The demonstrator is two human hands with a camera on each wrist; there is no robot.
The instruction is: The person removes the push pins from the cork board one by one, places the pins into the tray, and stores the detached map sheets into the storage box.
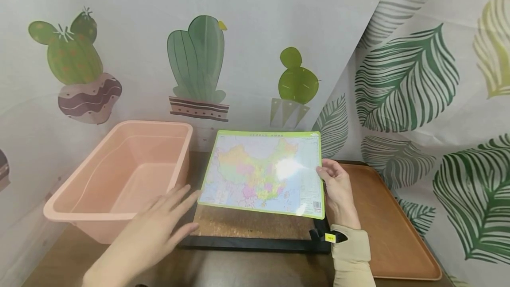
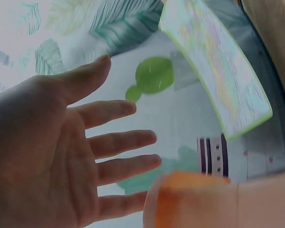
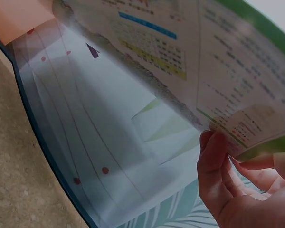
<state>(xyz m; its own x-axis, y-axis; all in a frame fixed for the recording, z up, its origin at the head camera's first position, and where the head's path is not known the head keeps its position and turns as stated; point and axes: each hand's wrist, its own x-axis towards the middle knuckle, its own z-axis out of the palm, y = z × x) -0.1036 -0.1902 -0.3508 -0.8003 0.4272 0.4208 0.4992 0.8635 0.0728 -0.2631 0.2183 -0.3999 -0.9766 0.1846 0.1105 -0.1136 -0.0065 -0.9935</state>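
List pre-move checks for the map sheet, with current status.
1. Right hand grip on map sheet: ok, pinching its right edge.
2. Left hand supporting the sheet: not ok, open and apart from it in the left wrist view.
3. Sheet lifted off the brown board: ok, the right wrist view shows its underside.
4. Sheet apart from the pink basin: ok, gap between them.
5. Sheet face free of glare: not ok, bright patch in the head view.
6. Grip firmness: cannot tell.
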